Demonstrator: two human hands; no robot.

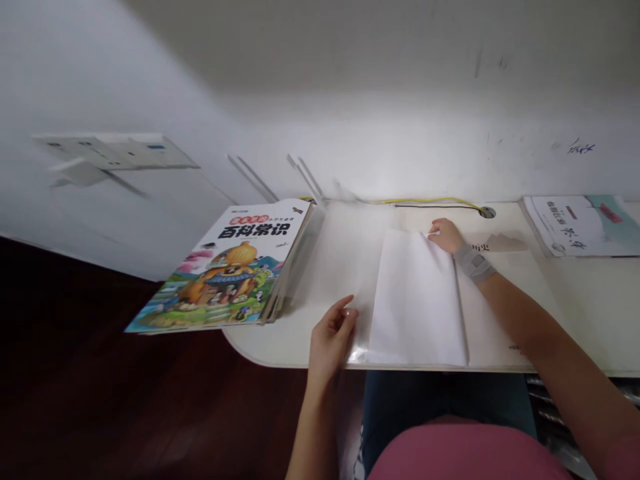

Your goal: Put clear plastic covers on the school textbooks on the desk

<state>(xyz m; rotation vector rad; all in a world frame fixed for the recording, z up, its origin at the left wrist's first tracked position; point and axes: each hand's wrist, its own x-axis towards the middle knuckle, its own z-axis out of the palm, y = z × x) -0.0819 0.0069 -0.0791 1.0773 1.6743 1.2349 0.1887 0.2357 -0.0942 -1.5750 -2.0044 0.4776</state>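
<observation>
A white sheet of paper [417,303] lies folded over the left part of a pale-covered book [500,307] at the table's front edge. My right hand [445,235], with a grey band on the wrist, pinches the sheet at its top right corner. Part of the book's cover is hidden by that forearm; printed characters and a faint mountain shape show near its top. To the left of the sheet, my left hand [334,330] hovers by the table's edge, thumb and forefinger apart, holding nothing.
A stack of books topped by a colourful illustrated cover [235,273] overhangs the table's left end. Flat booklets [583,223] lie at the back right. A yellow cable [435,200] runs along the wall to a round hole. Sockets with a plug [83,171] are on the left wall.
</observation>
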